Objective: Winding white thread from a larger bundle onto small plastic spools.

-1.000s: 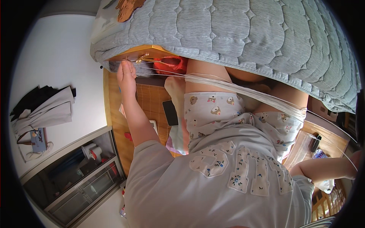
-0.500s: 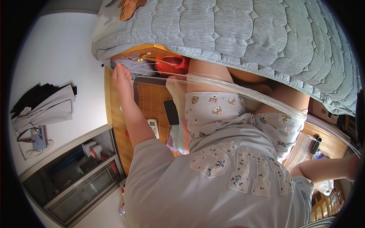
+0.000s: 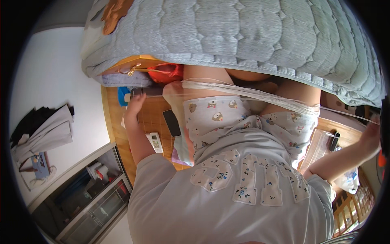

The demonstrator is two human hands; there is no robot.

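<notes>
A skein of white thread (image 3: 252, 92) is stretched across my bare thighs, looped around both of my legs just past the hems of my patterned shorts. My left hand (image 3: 137, 102) is above the wooden floor on the left, slightly blurred, with its fingers closed on a thin strand. At the far right rim, my right hand (image 3: 371, 132) is raised and partly cut off by the dark edge; white strands run from my knee to it, and its fingers look closed on them.
A grey quilted bedspread (image 3: 227, 32) hangs in front of me. Under its edge lies a red bag (image 3: 166, 73). On the left floor are a black phone (image 3: 172, 123), a white remote control (image 3: 154, 142) and a blue object (image 3: 123, 96). A clear box (image 3: 317, 146) stands right.
My left hand has come down and nearer to me from beside the bed. My right hand has risen toward the bed at the right rim. The view has shifted slightly.
</notes>
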